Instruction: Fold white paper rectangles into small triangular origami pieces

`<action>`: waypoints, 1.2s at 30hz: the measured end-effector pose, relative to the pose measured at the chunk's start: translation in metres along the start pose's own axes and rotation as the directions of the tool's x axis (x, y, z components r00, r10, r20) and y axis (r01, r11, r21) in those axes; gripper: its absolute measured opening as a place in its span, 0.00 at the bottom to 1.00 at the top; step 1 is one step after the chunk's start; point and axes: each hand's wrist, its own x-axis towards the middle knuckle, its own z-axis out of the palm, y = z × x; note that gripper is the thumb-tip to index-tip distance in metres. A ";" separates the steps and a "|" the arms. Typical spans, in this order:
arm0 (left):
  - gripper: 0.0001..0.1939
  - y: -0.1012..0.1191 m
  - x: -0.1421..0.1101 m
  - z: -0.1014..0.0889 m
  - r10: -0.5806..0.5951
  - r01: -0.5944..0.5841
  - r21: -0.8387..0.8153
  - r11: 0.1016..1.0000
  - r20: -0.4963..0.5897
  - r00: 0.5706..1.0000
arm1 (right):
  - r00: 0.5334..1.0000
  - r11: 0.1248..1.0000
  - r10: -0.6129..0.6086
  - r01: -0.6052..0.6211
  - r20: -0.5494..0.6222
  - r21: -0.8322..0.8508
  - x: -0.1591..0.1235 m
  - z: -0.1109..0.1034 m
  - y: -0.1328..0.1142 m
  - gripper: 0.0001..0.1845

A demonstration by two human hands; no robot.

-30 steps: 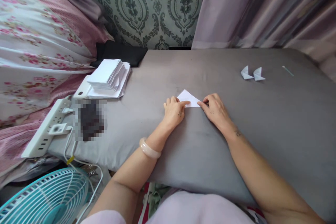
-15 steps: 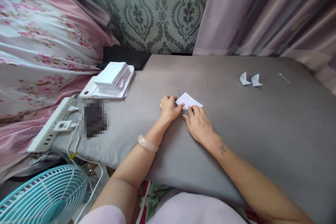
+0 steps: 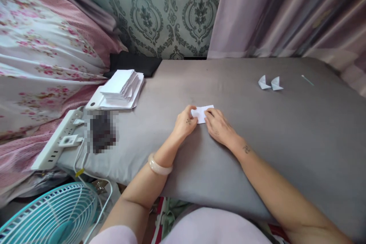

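A small folded piece of white paper [image 3: 201,113] lies between my two hands over the grey-covered surface. My left hand [image 3: 185,121] pinches its left end between thumb and fingers. At the other end, my right hand [image 3: 219,122] grips the paper with its fingertips, hiding part of that side. Two small folded white paper shapes [image 3: 263,82] stand side by side at the back right.
A stack of white paper [image 3: 120,87] sits at the back left by a black cloth-like item [image 3: 134,63]. Left of me are a power strip [image 3: 57,139] with cables, a blurred dark object [image 3: 103,131] and a turquoise fan [image 3: 57,213]. A thin stick [image 3: 307,80] lies far right.
The paper has gone from a triangle-like outline to a roughly rectangular one. My right hand has closed on its right end, and my left hand now grips the left end. The view has shifted slightly.
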 end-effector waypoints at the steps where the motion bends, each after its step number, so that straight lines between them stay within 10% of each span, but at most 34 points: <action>1: 0.17 0.003 -0.004 0.000 0.004 -0.003 -0.009 1.000 0.079 0.997 | 1.000 1.000 -0.014 0.014 0.011 0.028 0.001 -0.001 0.005 0.19; 9: 0.21 0.004 -0.011 -0.002 0.114 -0.133 0.036 0.990 0.337 0.935 | 0.995 0.983 -0.085 0.074 0.057 0.171 -0.004 -0.009 0.032 0.22; 23: 0.14 0.012 -0.015 -0.008 0.396 -0.458 0.507 0.730 0.232 0.889 | 0.968 0.977 -0.214 0.214 0.128 0.018 -0.019 -0.028 0.029 0.25; 27: 0.14 0.011 -0.010 -0.008 0.417 -0.548 0.458 0.700 0.361 0.834 | 0.963 0.967 -0.252 0.247 0.091 0.064 -0.024 -0.027 0.035 0.24; 36: 0.12 -0.004 0.005 0.000 0.490 -0.538 0.278 0.796 0.226 0.842 | 0.974 0.970 -0.216 0.206 0.065 0.132 -0.027 -0.023 0.045 0.22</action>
